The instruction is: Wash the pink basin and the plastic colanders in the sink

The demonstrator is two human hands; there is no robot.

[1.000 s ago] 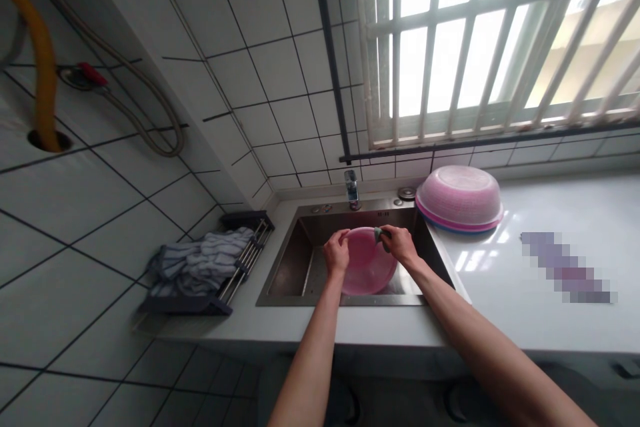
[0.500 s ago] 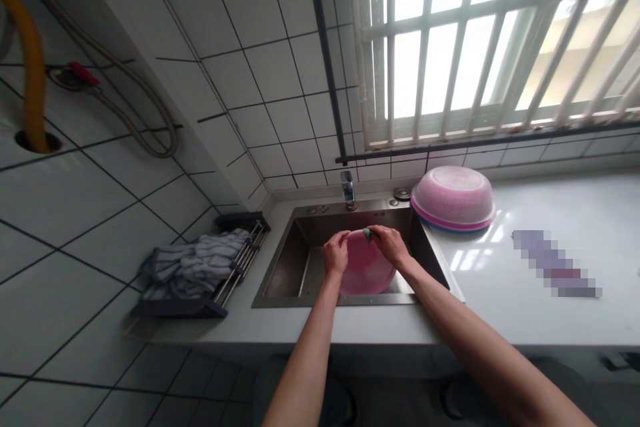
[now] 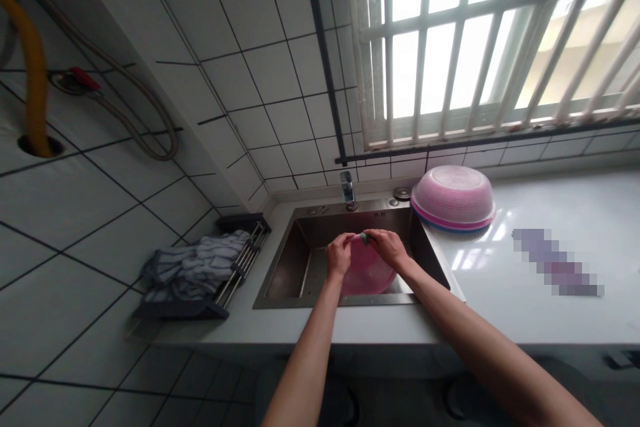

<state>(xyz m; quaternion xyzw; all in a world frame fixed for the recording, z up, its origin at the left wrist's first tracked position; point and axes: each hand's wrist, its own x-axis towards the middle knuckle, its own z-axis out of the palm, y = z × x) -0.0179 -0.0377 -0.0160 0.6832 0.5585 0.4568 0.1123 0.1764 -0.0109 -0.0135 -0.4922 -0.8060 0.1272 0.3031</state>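
A pink plastic basin (image 3: 367,273) is tilted inside the steel sink (image 3: 287,273). My left hand (image 3: 339,254) is closed on the left part of its upper rim. At the top of the same rim, my right hand (image 3: 387,247) pinches a small greenish scrubbing pad (image 3: 365,237) against the edge. Most of the pad is hidden under the fingers. Behind the basin stands the chrome faucet (image 3: 347,190); I cannot make out any running water.
Upturned pink basins (image 3: 454,197) are stacked right of the sink. A rack (image 3: 245,257) with a striped cloth (image 3: 197,263) stands at the left. A blurred-out flat item (image 3: 557,263) lies on the white counter (image 3: 500,320). Behind is a barred window (image 3: 465,47).
My right hand has moved slightly left along the rim with the scrubbing pad, closer to my left hand. My left hand and the basin have shifted a little.
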